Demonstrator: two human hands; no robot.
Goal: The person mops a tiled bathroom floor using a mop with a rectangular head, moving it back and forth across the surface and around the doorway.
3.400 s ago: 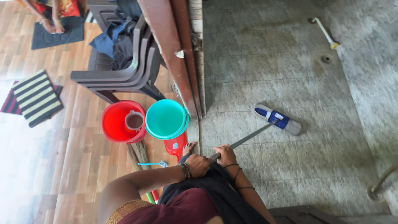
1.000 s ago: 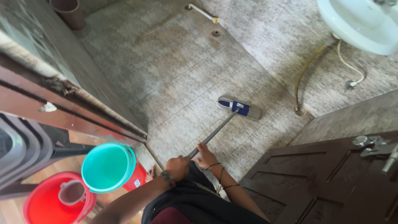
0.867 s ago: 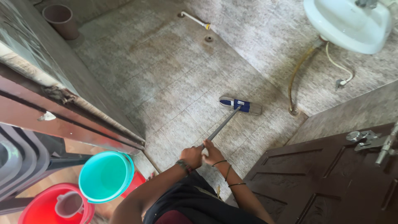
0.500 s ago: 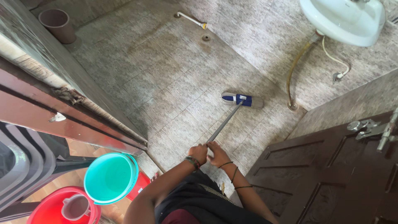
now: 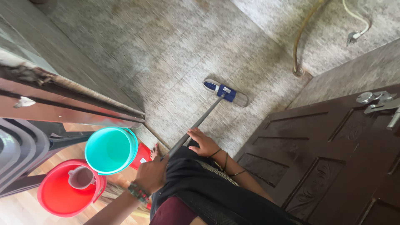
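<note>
A flat mop [image 5: 225,92] is shown lying on the grey tiled floor [image 5: 166,54] just inside the doorway, its rectangular pad pressed flat and its blue bracket joined to a slim grey metal handle [image 5: 196,123]. The handle is gripped by both hands, set apart along the shaft: the left hand [image 5: 152,174] is closed around the upper end near the body, while the right hand [image 5: 203,142] is wrapped on it lower down, thumb side up. For an even stroke, the pad is best kept fully flat on the tiles, with the lower hand used as a pivot and the upper hand used to steer; the pad is to be kept off the hose [image 5: 301,37] and the door edge. The tiles appear matt and speckled, with thin grout lines. A dark panelled wooden door [image 5: 333,154] stands to the right. Beside the threshold, a smooth teal plastic bucket [image 5: 110,150] sits just beside a red bucket [image 5: 62,196] holding a grey mug [image 5: 81,178].
</note>
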